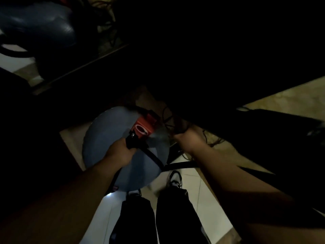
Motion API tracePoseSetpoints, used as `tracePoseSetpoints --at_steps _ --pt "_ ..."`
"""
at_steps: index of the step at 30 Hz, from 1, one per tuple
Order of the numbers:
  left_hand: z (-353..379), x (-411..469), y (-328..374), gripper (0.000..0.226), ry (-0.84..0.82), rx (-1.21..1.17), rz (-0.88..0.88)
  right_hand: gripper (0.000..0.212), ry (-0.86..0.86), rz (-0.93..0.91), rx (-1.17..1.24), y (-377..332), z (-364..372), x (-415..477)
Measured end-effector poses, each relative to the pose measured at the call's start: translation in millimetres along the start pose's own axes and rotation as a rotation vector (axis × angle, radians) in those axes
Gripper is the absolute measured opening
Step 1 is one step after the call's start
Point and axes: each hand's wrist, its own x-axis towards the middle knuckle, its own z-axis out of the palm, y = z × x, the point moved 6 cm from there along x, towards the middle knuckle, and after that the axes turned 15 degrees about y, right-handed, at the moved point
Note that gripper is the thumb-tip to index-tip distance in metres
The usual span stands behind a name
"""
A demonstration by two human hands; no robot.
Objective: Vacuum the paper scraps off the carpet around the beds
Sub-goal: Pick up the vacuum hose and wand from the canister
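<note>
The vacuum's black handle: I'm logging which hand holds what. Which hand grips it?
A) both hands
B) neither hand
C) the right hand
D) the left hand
D: the left hand curls round the black handle on the blue-grey vacuum, while the right hand clutches dark cords.

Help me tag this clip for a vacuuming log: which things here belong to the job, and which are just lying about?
Job: vacuum; its handle, gripped by the left hand; cord, gripped by the right hand.

Lying about: blue rounded shape top left, too dark to identify; tangled wires beside it.
</note>
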Motion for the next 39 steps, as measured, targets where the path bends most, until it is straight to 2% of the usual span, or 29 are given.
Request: tracePoseSetpoints --at_steps 5,9,11,12,17,19,21,23,25,26,28,32,36,39 --pt "-10 -53 -21 0.035 -0.088 0.052 0.006 0.013 0.142 0.018 0.047 46 -48 -64" --pt "-4 -106 -12 0.028 -0.152 0.123 0.065 0.029 0.156 0.155 0.101 103 -75 -119" --pt "9 -131 2 0.02 -0.2 0.155 0.109 0.011 0.172 0.187 0.122 136 -82 -141" --pt "16 -143 10 0.02 -0.217 0.174 0.132 0.005 0.209 0.203 0.143 151 -86 -154" --pt "56 -187 55 0.033 -0.242 0.256 0.185 0.017 0.516 0.241 0.415 230 -118 -196" --pt "75 -202 80 0.034 -0.226 0.29 0.204 0.028 0.538 0.317 0.562 265 -139 -210" --pt "97 -219 108 0.034 -0.233 0.337 0.228 0.028 0.501 0.364 0.651 301 -158 -226" --pt "123 -235 142 0.038 -0.242 0.37 0.254 0.02 0.526 0.407 0.772 331 -184 -241" --pt "154 -250 177 0.041 -0.237 0.387 0.279 0.01 0.618 0.429 0.904 363 -215 -260" --pt "169 -259 195 0.041 -0.236 0.397 0.289 0.009 0.66 0.498 0.945 389 -226 -267" --pt "201 -275 230 0.036 -0.25 0.418 0.307 0.017 0.774 0.556 0.948 423 -258 -280" --pt "264 -299 303 0.039 -0.265 0.374 0.334 0.022 0.792 0.628 0.983 492 -296 -270" --pt "317 -315 373 0.034 -0.272 0.343 0.353 0.024 0.863 0.633 1.01 523 -340 -270" --pt "352 -322 423 0.032 -0.291 0.332 0.395 0.039 0.919 0.678 1.063 545 -367 -256"
